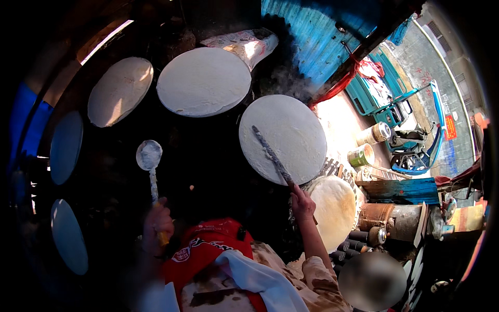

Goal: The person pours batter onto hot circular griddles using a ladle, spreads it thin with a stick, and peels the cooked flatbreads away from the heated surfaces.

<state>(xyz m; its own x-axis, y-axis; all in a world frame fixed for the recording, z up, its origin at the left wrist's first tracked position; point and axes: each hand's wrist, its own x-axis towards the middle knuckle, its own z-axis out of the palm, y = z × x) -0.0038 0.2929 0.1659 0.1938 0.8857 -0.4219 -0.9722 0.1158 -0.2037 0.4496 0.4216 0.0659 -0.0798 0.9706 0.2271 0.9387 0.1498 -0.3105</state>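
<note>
In the head view, the left grip (158,224) has its fingers wrapped around the handle of a ladle (149,155), whose bowl hangs over a dark area with pale paste in it; what lies beneath is too dark to tell. The right grip (303,204) is closed on one end of a long blade (273,157). The blade slants across the white round (306,138), ahead and to the person's right; whether its whole length touches is hard to tell.

A pale layer covers the white round nearly to its rim, so the spreading there looks mostly done; faint ridges suggest some smoothing is left. The middle round (204,81) and tilted round (120,91) also look coated, with uneven patches. Just beside the white round, nearer the person, the browned round (335,213) has tan patches and seems further along. At far left, the upper side round (66,148) and lower side round (69,236) sit in shadow, and their stage cannot be judged. Paste remains in the ladle.
</note>
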